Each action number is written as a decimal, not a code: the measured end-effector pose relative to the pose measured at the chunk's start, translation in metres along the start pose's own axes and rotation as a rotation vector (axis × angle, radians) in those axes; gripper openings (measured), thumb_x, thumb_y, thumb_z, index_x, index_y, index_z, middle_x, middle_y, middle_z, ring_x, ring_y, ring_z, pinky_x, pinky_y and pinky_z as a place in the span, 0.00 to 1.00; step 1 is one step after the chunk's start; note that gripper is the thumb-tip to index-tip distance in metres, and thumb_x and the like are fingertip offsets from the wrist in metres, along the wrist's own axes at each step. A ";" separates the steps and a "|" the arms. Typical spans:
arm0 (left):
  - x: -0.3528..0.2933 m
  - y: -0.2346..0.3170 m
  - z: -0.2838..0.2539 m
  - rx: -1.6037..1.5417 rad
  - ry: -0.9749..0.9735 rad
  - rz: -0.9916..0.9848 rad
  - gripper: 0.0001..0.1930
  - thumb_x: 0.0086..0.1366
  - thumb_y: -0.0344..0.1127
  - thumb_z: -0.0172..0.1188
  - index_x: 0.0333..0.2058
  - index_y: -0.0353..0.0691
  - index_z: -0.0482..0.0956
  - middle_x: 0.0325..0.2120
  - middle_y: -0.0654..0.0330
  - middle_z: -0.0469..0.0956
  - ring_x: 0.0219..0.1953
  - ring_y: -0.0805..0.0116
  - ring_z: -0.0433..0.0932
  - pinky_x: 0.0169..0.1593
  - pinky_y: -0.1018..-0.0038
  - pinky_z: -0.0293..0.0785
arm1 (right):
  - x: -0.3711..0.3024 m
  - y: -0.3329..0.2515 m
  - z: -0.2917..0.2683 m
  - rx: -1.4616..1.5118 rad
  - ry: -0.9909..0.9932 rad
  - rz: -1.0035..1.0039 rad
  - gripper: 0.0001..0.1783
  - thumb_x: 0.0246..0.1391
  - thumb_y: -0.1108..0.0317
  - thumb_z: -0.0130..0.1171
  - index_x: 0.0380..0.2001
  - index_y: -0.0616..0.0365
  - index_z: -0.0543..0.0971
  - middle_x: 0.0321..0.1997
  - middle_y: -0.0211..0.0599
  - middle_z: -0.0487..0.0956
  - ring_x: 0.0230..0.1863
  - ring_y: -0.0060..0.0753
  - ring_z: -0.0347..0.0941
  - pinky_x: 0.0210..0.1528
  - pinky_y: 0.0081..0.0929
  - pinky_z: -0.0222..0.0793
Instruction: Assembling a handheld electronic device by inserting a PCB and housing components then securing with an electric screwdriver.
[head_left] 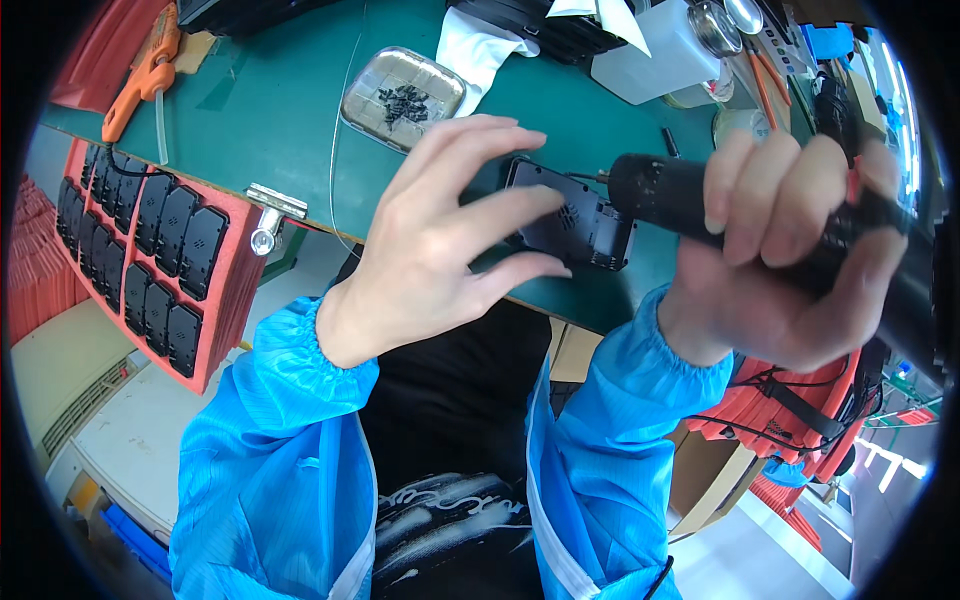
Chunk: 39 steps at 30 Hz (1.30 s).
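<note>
My right hand [790, 240] is wrapped round a black electric screwdriver [655, 190], held sideways with its bit pointing left. Beneath the bit, a black plastic casing [600, 230] lies on the green table [290, 100]. My left hand [420, 235] is open over the casing's left side, its fingers curved and spread. Those fingers hide part of the casing, and whether they touch it I cannot tell. Beyond my left hand stands a metal tin [362, 122] with a pile of small dark screws [405, 103] in it.
An orange glue gun [150, 85] lies at the far left. Several black casings [178, 215] sit in a red foam tray [232, 235] beside the table, near a metal clip [268, 225] on its edge. A white container [650, 55] and a white cloth [475, 50] are at the back.
</note>
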<state>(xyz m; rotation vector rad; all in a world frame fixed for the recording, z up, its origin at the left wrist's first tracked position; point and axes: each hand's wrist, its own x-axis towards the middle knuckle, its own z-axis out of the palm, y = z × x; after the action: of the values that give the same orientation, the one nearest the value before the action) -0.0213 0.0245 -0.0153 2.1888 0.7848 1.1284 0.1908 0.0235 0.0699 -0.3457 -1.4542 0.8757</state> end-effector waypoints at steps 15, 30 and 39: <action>-0.004 0.003 0.010 0.100 -0.137 -0.001 0.26 0.47 0.38 0.78 0.49 0.47 0.89 0.62 0.45 0.74 0.66 0.42 0.71 0.66 0.52 0.72 | 0.021 0.006 0.007 -0.073 -0.200 0.127 0.26 0.70 0.56 0.43 0.62 0.62 0.70 0.23 0.28 0.68 0.18 0.23 0.60 0.27 0.29 0.62; -0.005 0.000 0.010 0.070 -0.117 0.018 0.26 0.47 0.35 0.78 0.48 0.42 0.88 0.58 0.42 0.75 0.65 0.43 0.73 0.69 0.53 0.71 | 0.022 0.017 0.017 -0.230 -0.237 0.133 0.19 0.70 0.64 0.44 0.57 0.62 0.71 0.22 0.29 0.67 0.17 0.23 0.61 0.25 0.28 0.63; -0.007 0.001 0.012 0.047 -0.098 0.009 0.26 0.48 0.34 0.78 0.49 0.45 0.88 0.57 0.44 0.76 0.64 0.43 0.73 0.68 0.50 0.72 | -0.002 0.028 0.053 -0.385 0.333 0.155 0.17 0.68 0.64 0.47 0.55 0.63 0.71 0.21 0.29 0.66 0.17 0.22 0.60 0.25 0.28 0.63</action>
<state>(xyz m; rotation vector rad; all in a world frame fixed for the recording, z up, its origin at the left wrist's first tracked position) -0.0144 0.0161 -0.0239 2.2701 0.7675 1.0079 0.1319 0.0251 0.0564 -0.8604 -1.2884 0.6184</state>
